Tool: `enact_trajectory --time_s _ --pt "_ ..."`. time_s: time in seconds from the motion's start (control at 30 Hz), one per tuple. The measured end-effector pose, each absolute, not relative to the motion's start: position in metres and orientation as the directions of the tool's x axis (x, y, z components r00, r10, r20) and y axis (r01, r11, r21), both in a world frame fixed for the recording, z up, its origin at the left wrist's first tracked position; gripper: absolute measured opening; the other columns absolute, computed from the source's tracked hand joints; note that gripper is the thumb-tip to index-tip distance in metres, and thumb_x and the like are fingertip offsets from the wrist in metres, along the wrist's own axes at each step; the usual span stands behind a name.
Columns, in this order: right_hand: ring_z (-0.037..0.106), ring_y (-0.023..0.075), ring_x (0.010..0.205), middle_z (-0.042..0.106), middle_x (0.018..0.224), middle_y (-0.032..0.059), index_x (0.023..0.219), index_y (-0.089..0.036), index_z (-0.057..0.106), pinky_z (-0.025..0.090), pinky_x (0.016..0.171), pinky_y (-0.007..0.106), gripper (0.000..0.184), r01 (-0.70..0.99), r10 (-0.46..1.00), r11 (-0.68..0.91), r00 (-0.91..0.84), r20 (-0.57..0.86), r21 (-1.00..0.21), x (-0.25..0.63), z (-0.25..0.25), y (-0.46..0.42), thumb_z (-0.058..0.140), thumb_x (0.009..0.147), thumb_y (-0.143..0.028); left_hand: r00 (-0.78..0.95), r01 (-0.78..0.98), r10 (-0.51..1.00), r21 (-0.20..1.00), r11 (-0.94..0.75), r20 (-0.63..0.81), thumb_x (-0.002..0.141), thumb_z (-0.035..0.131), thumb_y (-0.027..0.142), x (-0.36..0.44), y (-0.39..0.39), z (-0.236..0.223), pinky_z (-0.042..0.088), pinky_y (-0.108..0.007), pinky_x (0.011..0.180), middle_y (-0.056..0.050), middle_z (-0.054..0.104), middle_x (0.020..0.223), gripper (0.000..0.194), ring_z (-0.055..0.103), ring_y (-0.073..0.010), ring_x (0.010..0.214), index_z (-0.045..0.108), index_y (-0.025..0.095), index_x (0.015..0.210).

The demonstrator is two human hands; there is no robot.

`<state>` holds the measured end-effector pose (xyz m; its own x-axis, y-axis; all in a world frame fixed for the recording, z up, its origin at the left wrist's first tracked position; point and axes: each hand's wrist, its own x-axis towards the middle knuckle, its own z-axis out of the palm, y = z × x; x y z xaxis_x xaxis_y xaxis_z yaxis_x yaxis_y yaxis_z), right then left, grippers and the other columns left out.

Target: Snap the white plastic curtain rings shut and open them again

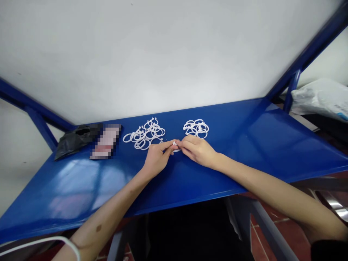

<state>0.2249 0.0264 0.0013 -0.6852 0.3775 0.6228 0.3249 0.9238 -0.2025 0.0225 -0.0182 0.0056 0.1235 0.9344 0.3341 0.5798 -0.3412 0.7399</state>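
Between my two hands is a white plastic ring [176,149], mostly covered by the fingers. My left hand [157,156] pinches it with thumb and forefinger from the left. From the other side, the closed fingers of my right hand [198,149] grip it near a small white end piece. Just behind my left hand lies a loose heap of white open rings [149,133] with small knobbed ends. A smaller cluster of white rings [196,128] rests behind my right hand.
The blue table [174,188] backs onto a pale wall. At its left are a black plastic bag [73,139] and a blurred-out flat item [106,142]. A white cable [54,238] crosses the lower left. Blue frame bars rise at both sides, and a clear plastic bag [323,98] lies far right.
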Motion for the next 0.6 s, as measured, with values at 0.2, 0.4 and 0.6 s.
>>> enact_trajectory --time_s 0.2,0.4,0.6 --pt "0.058 0.0202 0.077 0.068 0.090 0.0095 0.109 -0.018 0.067 0.051 0.069 0.035 0.028 0.321 0.300 0.944 -0.758 0.578 -0.069 0.230 0.002 0.027 0.039 0.105 -0.019 0.133 0.572 0.947 0.758 -0.313 0.291 0.093 0.060 0.045 0.020 -0.019 0.001 0.047 -0.023 0.052 0.004 0.065 0.050 0.028 0.058 -0.0119 0.044 0.082 0.027 0.095" --pt "0.063 0.0209 0.089 0.071 0.098 0.0093 0.108 -0.020 0.066 0.054 0.077 0.036 0.022 0.335 0.329 0.935 -0.698 0.636 -0.117 0.226 0.009 0.035 0.045 0.104 -0.022 0.181 0.624 0.889 0.649 -0.434 0.421 0.096 0.060 0.043 0.016 -0.012 0.007 0.052 -0.025 0.061 0.000 0.075 0.074 0.028 0.065 -0.0140 0.061 0.078 0.026 0.109" --pt "0.062 0.0234 0.090 0.070 0.095 0.0077 0.097 -0.023 0.068 0.052 0.079 0.040 0.009 0.530 0.597 0.762 -0.354 0.720 -0.372 0.254 0.020 0.071 0.061 0.097 -0.028 0.231 0.859 0.792 0.265 -0.439 0.565 0.098 0.058 0.036 -0.001 0.002 0.009 0.048 -0.045 0.101 -0.009 0.073 0.115 0.027 0.062 -0.0265 0.109 0.070 0.022 0.118"
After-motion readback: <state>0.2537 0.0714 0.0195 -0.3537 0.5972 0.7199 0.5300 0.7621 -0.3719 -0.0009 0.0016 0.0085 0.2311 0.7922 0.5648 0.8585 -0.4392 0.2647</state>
